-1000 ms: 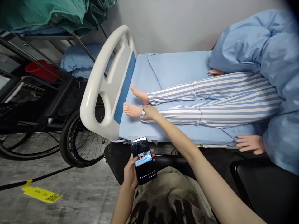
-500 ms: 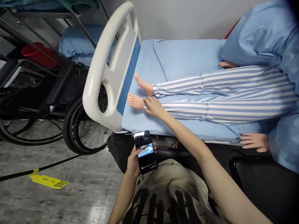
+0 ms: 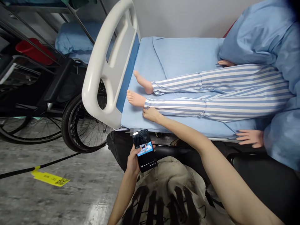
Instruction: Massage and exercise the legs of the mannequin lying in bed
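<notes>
A care mannequin in blue-and-white striped trousers (image 3: 225, 93) lies on a light-blue sheet (image 3: 182, 51). Its bare near foot (image 3: 136, 99) and far foot (image 3: 143, 82) point toward the footboard. My right hand (image 3: 152, 114), fingers curled in, rests at the near side of the closer trouser cuff (image 3: 150, 103), close to the ankle. Whether cloth is pinched in those fingers is hidden. Lower down, my left hand (image 3: 134, 157) grips a smartphone (image 3: 144, 150), its thumb over the lit screen, where a video with hands and blue cloth shows.
A white bed footboard (image 3: 93, 84) rises left of the feet. Beyond it stands a wheelchair (image 3: 77, 122), with a red basin (image 3: 35, 51) behind. A black strap with a yellow tag (image 3: 50, 178) crosses above the floor. The mannequin's hand (image 3: 252, 137) lies at the bed's near edge.
My right hand has slid off the top of the near ankle toward me, down to the cuff's near side, with fingers more curled. My left hand still holds the phone. The view shifts slightly.
</notes>
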The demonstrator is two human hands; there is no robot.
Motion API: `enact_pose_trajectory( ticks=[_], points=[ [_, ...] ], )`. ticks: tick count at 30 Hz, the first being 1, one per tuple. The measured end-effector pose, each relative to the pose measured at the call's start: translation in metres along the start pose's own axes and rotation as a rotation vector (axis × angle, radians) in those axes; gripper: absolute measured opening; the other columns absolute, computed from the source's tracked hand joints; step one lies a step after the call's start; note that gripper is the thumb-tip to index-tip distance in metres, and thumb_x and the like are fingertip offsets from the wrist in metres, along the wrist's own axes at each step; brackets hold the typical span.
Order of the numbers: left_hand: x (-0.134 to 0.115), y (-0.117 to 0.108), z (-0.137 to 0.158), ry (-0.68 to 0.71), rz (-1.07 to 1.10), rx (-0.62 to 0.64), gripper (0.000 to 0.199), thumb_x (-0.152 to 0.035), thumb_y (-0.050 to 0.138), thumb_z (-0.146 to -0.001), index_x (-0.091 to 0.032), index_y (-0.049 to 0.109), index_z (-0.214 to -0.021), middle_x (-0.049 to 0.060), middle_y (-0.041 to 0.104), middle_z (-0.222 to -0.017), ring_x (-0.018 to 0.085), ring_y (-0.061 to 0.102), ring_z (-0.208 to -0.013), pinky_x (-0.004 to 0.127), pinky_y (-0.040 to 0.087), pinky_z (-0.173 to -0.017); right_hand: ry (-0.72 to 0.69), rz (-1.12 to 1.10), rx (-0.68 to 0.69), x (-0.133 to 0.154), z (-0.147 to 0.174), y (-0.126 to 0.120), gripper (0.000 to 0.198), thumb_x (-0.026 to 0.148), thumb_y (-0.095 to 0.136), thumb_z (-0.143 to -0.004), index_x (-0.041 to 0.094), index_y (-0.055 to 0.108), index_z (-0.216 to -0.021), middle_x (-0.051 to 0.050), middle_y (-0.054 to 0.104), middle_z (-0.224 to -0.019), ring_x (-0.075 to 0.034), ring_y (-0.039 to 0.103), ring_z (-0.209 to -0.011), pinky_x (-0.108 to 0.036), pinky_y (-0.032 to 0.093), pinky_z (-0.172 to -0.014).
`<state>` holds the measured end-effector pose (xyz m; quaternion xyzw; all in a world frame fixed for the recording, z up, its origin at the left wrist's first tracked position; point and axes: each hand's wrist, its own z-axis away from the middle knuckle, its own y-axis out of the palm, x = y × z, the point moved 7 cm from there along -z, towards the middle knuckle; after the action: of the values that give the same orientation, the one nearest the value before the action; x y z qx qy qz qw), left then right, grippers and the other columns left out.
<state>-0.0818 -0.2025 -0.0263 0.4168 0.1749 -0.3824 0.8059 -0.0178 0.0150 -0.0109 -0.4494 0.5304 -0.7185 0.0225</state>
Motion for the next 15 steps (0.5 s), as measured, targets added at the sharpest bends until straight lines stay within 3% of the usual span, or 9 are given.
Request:
enact_pose_trajectory(
  ticks=[3, 7, 11, 15],
  points=[
    [0.0, 0.0, 0.001, -0.006, 0.004, -0.004, 0.055, -0.027, 0.066, -0.073, -0.018, 0.057, -0.126, 0.014, 0.073, -0.11, 0.036, 0.069, -0.104, 0.055, 0.052, -0.094, -0.013, 0.076, 0.044, -0.002, 0.0, 0.004, 0.037, 0.036, 0.057, -0.097, 0.012, 0.058, -0.126, -0.012, 0.06, -0.124, -0.021, 0.061, -0.11, -0.043, 0.053, -0.094],
    [0.001, -0.005, 0.001, -0.001, 0.024, -0.02, 0.055, -0.026, 0.067, -0.071, -0.021, 0.059, -0.125, 0.01, 0.074, -0.106, 0.034, 0.07, -0.103, 0.052, 0.053, -0.094, -0.019, 0.186, 0.087, -0.009, 0.002, 0.008, 0.032, 0.015, 0.038, -0.1, 0.005, 0.062, -0.119, -0.018, 0.063, -0.12, -0.023, 0.056, -0.114, -0.046, 0.046, -0.1],
    [0.001, -0.012, 0.0, 0.007, 0.013, -0.058, 0.055, -0.027, 0.068, -0.071, -0.021, 0.061, -0.126, 0.009, 0.074, -0.105, 0.033, 0.07, -0.103, 0.05, 0.054, -0.094, -0.042, 0.402, 0.151, -0.008, 0.005, 0.019, 0.043, 0.0, 0.028, -0.092, 0.002, 0.063, -0.116, -0.023, 0.063, -0.115, -0.027, 0.059, -0.105, -0.048, 0.048, -0.09],
    [0.001, -0.012, -0.002, 0.0, 0.006, -0.073, 0.059, -0.026, 0.07, -0.069, -0.021, 0.061, -0.127, 0.009, 0.074, -0.107, 0.034, 0.07, -0.104, 0.049, 0.054, -0.093, -0.065, 0.597, 0.11, -0.004, 0.008, 0.022, 0.047, -0.001, 0.022, -0.093, 0.0, 0.061, -0.118, -0.026, 0.06, -0.114, -0.029, 0.062, -0.098, -0.045, 0.049, -0.08]
  ],
)
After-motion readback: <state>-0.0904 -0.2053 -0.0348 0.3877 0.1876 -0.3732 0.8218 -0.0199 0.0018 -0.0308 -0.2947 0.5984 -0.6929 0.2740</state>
